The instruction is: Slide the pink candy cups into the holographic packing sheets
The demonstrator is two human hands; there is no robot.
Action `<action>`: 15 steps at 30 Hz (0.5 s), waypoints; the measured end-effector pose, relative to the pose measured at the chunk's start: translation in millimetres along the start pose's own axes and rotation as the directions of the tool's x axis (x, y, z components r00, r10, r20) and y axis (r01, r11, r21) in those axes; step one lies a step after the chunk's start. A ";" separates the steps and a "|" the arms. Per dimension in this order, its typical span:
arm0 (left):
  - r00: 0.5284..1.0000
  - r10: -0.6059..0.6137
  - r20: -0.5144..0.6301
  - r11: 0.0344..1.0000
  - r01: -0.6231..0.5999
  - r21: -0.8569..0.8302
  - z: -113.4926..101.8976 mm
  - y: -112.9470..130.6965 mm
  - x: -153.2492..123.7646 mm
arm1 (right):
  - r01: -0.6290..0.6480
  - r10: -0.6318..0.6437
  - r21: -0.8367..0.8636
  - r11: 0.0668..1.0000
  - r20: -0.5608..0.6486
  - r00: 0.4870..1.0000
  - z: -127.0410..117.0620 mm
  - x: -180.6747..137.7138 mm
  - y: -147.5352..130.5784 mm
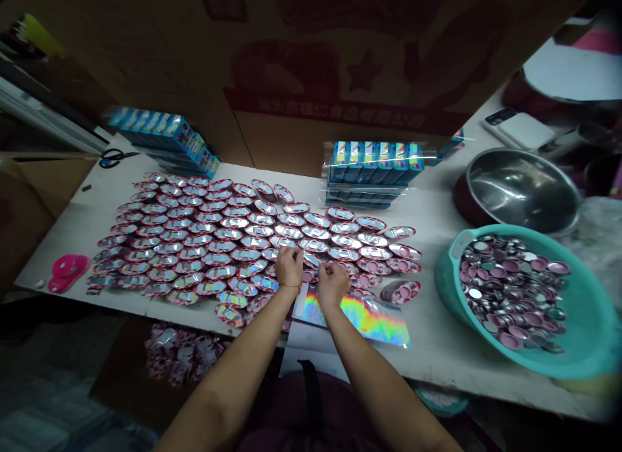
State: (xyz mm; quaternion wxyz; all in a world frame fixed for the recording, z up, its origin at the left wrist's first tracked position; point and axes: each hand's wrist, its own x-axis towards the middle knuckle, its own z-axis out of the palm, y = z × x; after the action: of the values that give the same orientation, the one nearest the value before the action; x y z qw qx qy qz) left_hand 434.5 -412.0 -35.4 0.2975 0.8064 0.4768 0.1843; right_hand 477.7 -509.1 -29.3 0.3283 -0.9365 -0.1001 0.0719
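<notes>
My left hand (290, 267) and my right hand (333, 282) are close together over the front of a crowd of oval red-edged containers (218, 246) with shiny, mirror-like tops. The fingers of both hands are curled in a pinch at one of these containers (311, 260). Whatever small piece they may hold is too small to make out. Below the right wrist lies a rainbow-shimmering holographic sheet (379, 321). Off to the right, a single oval container (401, 291) leans, and several nearby ones show a pink disc on top.
A teal basin (454, 277) of small pink and silver discs stands right, before a steel bowl (522, 186). Packs of blue boxes (372, 170) and more blue boxes (165, 138) stand against a large carton (282, 138). Scissors (114, 157) and a pink tape dispenser (68, 271) lie left.
</notes>
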 end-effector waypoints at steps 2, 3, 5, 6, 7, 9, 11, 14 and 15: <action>1.000 -0.011 -0.001 0.999 0.011 0.036 -1.2 1.7 -0.2 | 0.017 -0.016 -0.070 0.997 0.020 1.000 -0.4 -0.6 -2.5; 1.000 -0.013 0.005 0.999 0.013 0.052 -1.8 2.3 -0.2 | 0.027 -0.024 -0.101 0.994 0.033 0.999 -0.6 -0.6 -3.6; 1.000 -0.012 0.027 0.996 0.009 0.086 -2.3 3.3 0.0 | 0.050 -0.040 -0.161 0.986 0.064 0.997 -1.8 0.9 -5.5; 0.999 -0.011 0.036 0.995 0.007 0.104 -2.2 3.9 0.1 | 0.065 -0.049 -0.189 0.980 0.087 0.995 -3.3 2.6 -6.3; 0.999 -0.009 0.044 0.993 0.003 0.120 -1.7 4.5 0.2 | 0.079 -0.054 -0.220 0.972 0.116 0.992 -5.7 4.9 -7.0; 0.999 -0.007 0.047 0.990 0.001 0.140 -0.3 5.4 0.6 | 0.102 -0.048 -0.287 0.952 0.190 0.981 -13.3 11.0 -7.7; 1.000 0.000 0.030 0.992 -0.004 0.123 -0.1 5.3 1.0 | 0.166 -0.077 -0.339 0.926 0.262 0.962 -23.5 17.2 -7.0; 1.000 0.005 -0.010 1.000 -0.005 0.026 -7.9 1.6 0.0 | 0.460 -0.326 -0.322 0.828 0.391 0.861 -37.0 22.1 -3.3; 1.000 0.009 0.000 1.000 -0.009 -0.005 -13.5 -0.3 -1.6 | 0.568 -0.417 -0.305 0.764 0.437 0.797 -39.7 22.6 -1.6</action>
State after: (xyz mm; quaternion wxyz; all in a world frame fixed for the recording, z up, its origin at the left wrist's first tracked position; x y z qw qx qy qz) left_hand 425.7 -409.2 -25.4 0.2988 0.8076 0.4729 0.1868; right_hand 507.3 -526.4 0.9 0.1026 -0.8959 -0.4152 0.1204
